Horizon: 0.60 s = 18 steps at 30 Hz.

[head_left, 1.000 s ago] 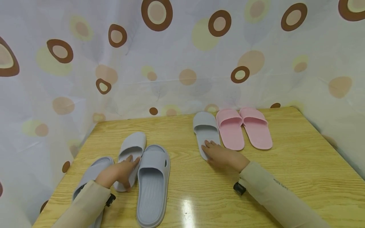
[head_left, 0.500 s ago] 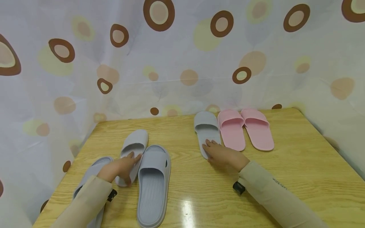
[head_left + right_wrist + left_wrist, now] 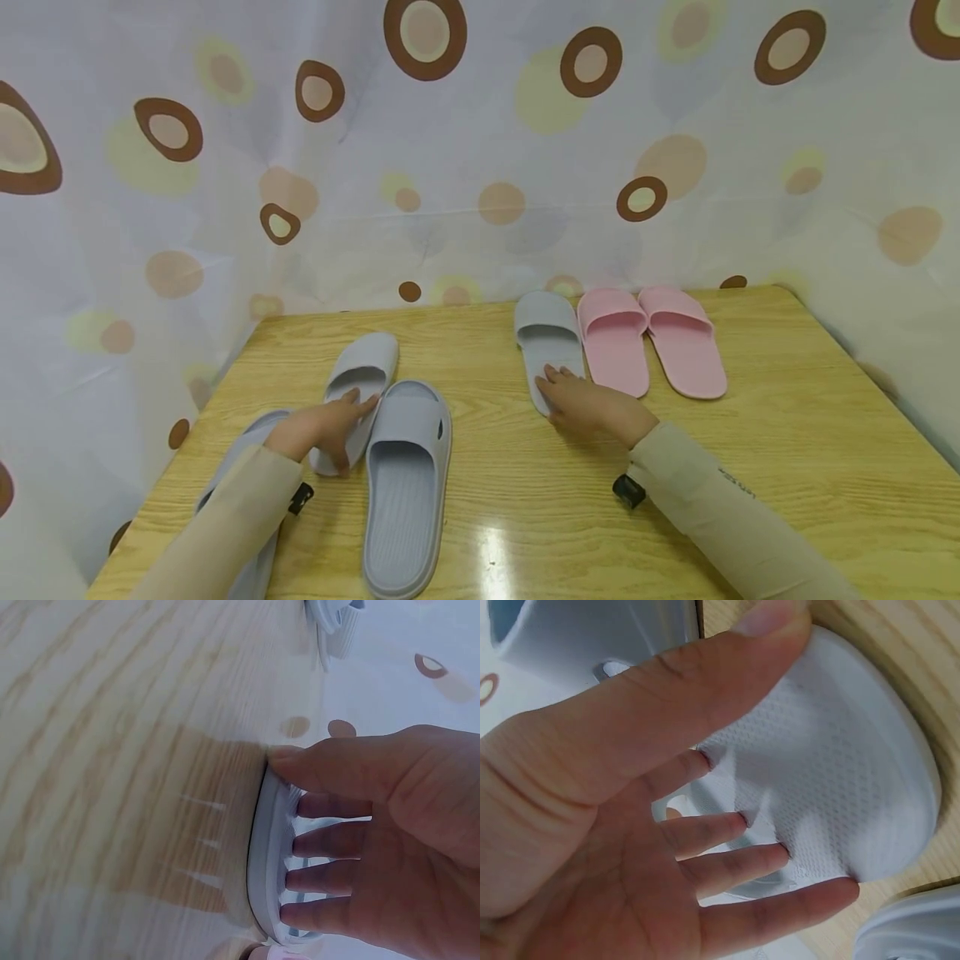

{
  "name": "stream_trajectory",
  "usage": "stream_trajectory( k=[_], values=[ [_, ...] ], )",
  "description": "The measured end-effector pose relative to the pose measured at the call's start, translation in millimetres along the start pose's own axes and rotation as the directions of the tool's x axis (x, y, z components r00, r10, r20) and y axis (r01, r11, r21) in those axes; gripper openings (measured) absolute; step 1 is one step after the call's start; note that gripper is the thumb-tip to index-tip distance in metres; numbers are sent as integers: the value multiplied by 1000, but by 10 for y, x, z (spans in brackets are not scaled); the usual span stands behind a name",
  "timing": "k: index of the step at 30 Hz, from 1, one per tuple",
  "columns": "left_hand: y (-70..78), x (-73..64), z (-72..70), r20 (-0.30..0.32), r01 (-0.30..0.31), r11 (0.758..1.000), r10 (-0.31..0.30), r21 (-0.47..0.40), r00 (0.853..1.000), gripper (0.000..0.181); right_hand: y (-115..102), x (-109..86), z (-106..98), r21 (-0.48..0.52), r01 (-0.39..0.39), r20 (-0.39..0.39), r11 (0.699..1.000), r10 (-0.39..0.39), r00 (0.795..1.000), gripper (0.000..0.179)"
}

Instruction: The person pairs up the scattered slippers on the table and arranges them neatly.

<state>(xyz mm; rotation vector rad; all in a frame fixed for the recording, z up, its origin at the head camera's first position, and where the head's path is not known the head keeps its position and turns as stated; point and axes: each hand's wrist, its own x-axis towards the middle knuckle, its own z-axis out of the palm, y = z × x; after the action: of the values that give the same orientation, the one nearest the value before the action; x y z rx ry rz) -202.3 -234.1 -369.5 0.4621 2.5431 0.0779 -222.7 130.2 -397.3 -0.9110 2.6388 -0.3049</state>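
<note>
In the head view my left hand point(image 3: 326, 429) lies over a light grey slipper point(image 3: 365, 360) left of the middle. Its fingertips touch the textured insole point(image 3: 810, 772), the thumb reaching one edge and the index finger the other. My right hand point(image 3: 592, 406) rests on the heel half of a matching light grey slipper point(image 3: 546, 310) at the back. In the right wrist view its straight fingers touch the insole and its thumb lies at the sole's edge. Both slippers are flat on the table, toes away from me.
A pink slipper point(image 3: 617, 358) and its pair point(image 3: 686, 354) stand right of the back grey one. A darker blue-grey slipper point(image 3: 405, 500) sits beside my left hand; another point(image 3: 255, 571) is partly hidden by the left sleeve. Patterned cloth point(image 3: 450, 150) surrounds the wooden table point(image 3: 525, 517).
My left hand and the light grey slipper under it have slid away from me and slightly right. The right hand and its slipper have stayed nearly still.
</note>
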Motion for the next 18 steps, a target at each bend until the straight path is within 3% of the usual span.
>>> stream_trajectory(
  k=[6, 18],
  values=[
    [-36, 75, -26, 6, -11, 999, 10, 35, 1000, 106, 14, 22, -5, 2, 6, -1, 1000, -6, 1000, 55],
    [-69, 226, -104, 35, 36, 999, -37, 28, 999, 105, 25, 18, 7, 5, 11, -13, 1000, -11, 1000, 57]
  ],
)
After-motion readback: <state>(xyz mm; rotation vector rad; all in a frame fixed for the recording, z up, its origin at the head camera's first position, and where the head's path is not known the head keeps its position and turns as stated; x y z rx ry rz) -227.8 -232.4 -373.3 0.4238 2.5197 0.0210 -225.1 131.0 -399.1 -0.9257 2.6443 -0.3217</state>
